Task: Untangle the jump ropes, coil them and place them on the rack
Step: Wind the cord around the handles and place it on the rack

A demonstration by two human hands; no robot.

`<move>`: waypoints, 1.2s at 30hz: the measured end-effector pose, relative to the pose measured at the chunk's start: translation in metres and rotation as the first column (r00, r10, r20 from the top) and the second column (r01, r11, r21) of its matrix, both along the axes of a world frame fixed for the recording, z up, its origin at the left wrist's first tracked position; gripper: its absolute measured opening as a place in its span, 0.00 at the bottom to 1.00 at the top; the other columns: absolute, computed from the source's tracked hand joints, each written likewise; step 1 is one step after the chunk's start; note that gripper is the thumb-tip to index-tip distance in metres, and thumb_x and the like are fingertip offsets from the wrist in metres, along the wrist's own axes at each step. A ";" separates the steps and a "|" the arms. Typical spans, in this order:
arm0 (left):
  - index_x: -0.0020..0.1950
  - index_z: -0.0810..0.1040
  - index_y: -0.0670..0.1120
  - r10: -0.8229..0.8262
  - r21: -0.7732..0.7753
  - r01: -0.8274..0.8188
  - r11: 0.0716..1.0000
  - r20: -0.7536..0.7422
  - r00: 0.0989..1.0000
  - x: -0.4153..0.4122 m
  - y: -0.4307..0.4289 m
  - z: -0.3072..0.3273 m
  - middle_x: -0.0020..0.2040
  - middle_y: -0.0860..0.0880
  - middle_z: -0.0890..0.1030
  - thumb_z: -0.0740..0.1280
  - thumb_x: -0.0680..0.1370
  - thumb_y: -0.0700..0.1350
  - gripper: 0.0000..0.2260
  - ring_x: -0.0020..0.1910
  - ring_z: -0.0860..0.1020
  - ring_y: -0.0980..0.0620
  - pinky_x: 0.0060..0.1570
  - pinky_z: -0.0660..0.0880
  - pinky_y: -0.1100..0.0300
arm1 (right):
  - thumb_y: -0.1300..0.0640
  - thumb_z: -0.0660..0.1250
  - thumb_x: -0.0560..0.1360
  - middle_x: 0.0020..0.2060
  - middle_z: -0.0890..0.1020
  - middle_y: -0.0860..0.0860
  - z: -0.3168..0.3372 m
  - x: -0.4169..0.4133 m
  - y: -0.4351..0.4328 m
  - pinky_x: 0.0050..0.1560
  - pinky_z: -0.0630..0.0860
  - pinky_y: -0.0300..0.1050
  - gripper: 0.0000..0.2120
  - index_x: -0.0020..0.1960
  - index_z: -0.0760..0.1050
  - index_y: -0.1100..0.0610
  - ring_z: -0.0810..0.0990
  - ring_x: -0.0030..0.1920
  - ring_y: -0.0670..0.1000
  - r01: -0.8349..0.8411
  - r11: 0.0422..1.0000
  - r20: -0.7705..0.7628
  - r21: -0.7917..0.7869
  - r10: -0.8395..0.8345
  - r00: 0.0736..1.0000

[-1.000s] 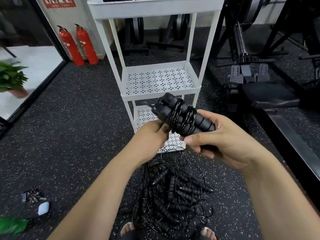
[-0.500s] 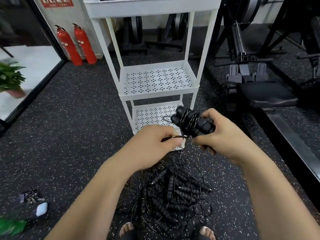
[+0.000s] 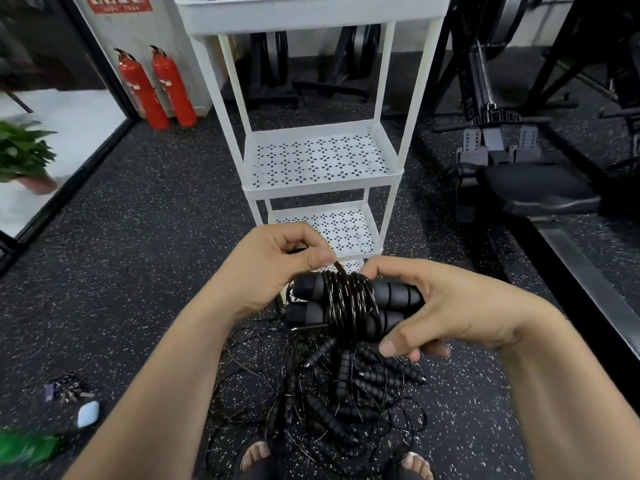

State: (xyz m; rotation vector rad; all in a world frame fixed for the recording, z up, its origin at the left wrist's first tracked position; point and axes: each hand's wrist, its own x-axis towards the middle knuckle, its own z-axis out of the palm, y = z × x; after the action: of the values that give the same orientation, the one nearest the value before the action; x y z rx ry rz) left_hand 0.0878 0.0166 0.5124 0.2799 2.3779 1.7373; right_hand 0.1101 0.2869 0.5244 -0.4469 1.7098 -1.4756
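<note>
coiled jump rope (image 3: 349, 306) was held mid-air before the rack (image 3: 322, 188), above the floor pile (image 3: 346, 393); handles (image 3: 394, 296) side by side, long axis left-right, caps pointing left. right hand (image 3: 450, 313) grip curled round handles; left hand (image 3: 273, 268) grip pinched the cord (image 3: 341, 270).

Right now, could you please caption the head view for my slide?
Right hand grips a coiled jump rope; left hand pinches its cord above the tangled pile.

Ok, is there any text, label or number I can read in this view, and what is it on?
Nothing here is legible.
Red sign on the wall: white characters, cropped by the frame and blurred, unreadable.
Left fire extinguisher and right fire extinguisher: pale labels, too small to read.
Coiled jump rope and white rack: no markings visible.
</note>
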 end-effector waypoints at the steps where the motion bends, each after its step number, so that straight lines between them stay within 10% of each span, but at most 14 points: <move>1: 0.43 0.86 0.48 0.003 0.033 -0.004 0.999 0.038 0.999 -0.001 0.001 -0.002 0.40 0.44 0.84 0.76 0.74 0.51 0.07 0.37 0.80 0.51 0.40 0.76 0.61 | 0.72 0.78 0.74 0.49 0.82 0.68 0.001 0.000 0.001 0.24 0.68 0.39 0.23 0.62 0.74 0.55 0.79 0.34 0.53 0.003 0.998 0.005 -0.059 -0.003 1.000; 6: 0.41 0.83 0.56 0.021 -0.073 -0.018 0.997 0.049 0.999 0.002 0.017 -0.014 0.36 0.55 0.85 0.64 0.84 0.32 0.21 0.38 0.81 0.54 0.41 0.77 0.63 | 0.75 0.76 0.72 0.47 0.81 0.66 0.003 -0.001 -0.003 0.21 0.68 0.37 0.22 0.59 0.73 0.59 0.78 0.31 0.52 0.144 0.947 -0.010 -0.287 -0.154 0.988; 10: 0.38 0.82 0.69 0.044 -0.191 -0.030 0.981 0.070 0.997 0.004 0.038 -0.021 0.26 0.56 0.69 0.63 0.88 0.50 0.22 0.29 0.63 0.51 0.31 0.59 0.57 | 0.70 0.75 0.71 0.47 0.82 0.62 0.002 -0.005 -0.008 0.22 0.67 0.38 0.21 0.59 0.72 0.57 0.76 0.32 0.52 0.334 0.835 0.018 -0.438 -0.363 0.932; 19: 0.51 0.84 0.61 -0.153 -0.436 0.142 0.889 0.010 0.988 0.015 0.052 -0.025 0.33 0.57 0.77 0.60 0.86 0.62 0.14 0.38 0.78 0.54 0.48 0.76 0.58 | 0.65 0.81 0.72 0.48 0.87 0.58 -0.009 -0.017 -0.005 0.23 0.63 0.41 0.27 0.65 0.71 0.60 0.81 0.35 0.54 0.693 0.696 -0.126 -0.190 -0.717 0.686; 29: 0.45 0.81 0.59 -0.221 -0.475 0.168 0.864 -0.059 0.973 0.017 0.031 0.002 0.28 0.59 0.74 0.68 0.84 0.57 0.09 0.27 0.69 0.60 0.31 0.63 0.60 | 0.63 0.83 0.71 0.41 0.86 0.59 -0.020 -0.017 -0.001 0.23 0.68 0.38 0.27 0.58 0.68 0.51 0.79 0.27 0.48 0.636 0.738 -0.410 0.225 -0.521 0.749; 36: 0.42 0.85 0.53 -0.121 -0.282 0.094 0.955 -0.080 0.989 0.014 0.017 0.008 0.31 0.56 0.80 0.78 0.76 0.54 0.08 0.30 0.73 0.59 0.34 0.69 0.63 | 0.63 0.82 0.73 0.38 0.88 0.54 -0.016 -0.006 -0.020 0.24 0.66 0.41 0.27 0.60 0.67 0.53 0.83 0.32 0.51 0.204 0.899 -0.209 0.388 -0.129 0.969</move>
State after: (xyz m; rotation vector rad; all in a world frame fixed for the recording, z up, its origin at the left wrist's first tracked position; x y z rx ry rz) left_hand 0.1019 0.0335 0.5203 0.4502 2.5812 1.3506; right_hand 0.1037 0.2673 0.5080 -0.2143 2.1839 -1.1715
